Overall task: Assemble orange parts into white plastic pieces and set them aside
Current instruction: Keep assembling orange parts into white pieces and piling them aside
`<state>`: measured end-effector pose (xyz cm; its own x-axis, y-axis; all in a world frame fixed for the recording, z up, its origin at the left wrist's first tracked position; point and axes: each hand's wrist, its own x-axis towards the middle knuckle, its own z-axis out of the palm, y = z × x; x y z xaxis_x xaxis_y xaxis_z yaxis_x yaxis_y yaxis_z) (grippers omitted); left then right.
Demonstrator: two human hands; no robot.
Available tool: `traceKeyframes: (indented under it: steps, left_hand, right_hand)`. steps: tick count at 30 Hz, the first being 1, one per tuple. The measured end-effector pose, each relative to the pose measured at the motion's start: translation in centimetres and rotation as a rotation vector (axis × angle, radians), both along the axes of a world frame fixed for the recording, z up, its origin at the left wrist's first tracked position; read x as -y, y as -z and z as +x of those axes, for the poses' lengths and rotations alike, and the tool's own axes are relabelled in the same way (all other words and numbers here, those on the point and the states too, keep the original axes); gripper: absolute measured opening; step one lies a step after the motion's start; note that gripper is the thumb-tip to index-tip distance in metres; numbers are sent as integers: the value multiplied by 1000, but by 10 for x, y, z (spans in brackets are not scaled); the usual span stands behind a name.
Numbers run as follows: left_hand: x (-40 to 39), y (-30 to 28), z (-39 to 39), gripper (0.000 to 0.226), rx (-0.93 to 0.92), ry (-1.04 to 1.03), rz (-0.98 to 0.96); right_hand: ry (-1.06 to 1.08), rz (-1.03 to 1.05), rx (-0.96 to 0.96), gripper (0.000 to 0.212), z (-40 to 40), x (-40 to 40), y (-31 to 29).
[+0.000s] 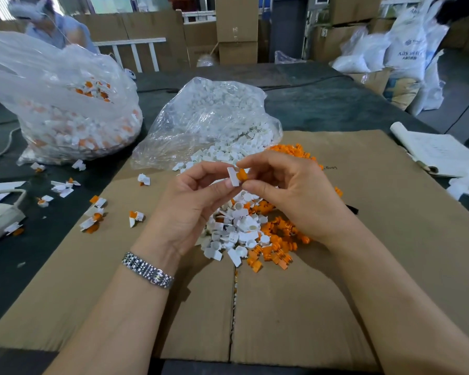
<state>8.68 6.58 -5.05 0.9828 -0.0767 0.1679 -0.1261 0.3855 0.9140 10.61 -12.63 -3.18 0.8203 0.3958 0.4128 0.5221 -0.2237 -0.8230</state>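
Left grip pinches white piece; right grip pinches orange part, apparently touching it.

A dark table carries flattened cardboard, two clear bags of parts, papers and scattered assembled pieces

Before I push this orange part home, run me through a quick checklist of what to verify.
1. Left hand pinches the white piece: ok.
2. Right hand pinches the orange part: ok.
3. Part meets piece: ok, touching.
4. Part fully seated: cannot tell, fingers hide the joint.
5. Loose pile within reach below the hands: ok.
6. Finished pieces set aside at left: ok.
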Motion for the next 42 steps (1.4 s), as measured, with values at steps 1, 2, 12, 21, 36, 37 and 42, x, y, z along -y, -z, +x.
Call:
traceKeyframes:
  steps: [1,2,12,21,36,37,42]
  left_hand:
    - [0,0,0,18,-11,9,-9]
    - [0,0,0,19,-21,8,-7]
    - [-1,-1,0,14,-71,-47,66]
    - [3,-4,0,8,-147,-96,33]
    - [3,0,3,10,-205,-136,81]
    - [3,0,3,9,-211,-141,77]
    - [-1,-1,4,13,-238,-175,60]
  right_hand:
    - [1,7,5,23,0,0,0]
    - [9,15,12,21,0,0,1]
    - [124,-55,163,20,1,-4,7]
    - [175,-105,225,20,1,-7,8]
    - [151,-179,172,25,-1,-9,8]
    - [147,-171,139,28,0,-6,7]
    - [513,-649,48,49,15,19,11]
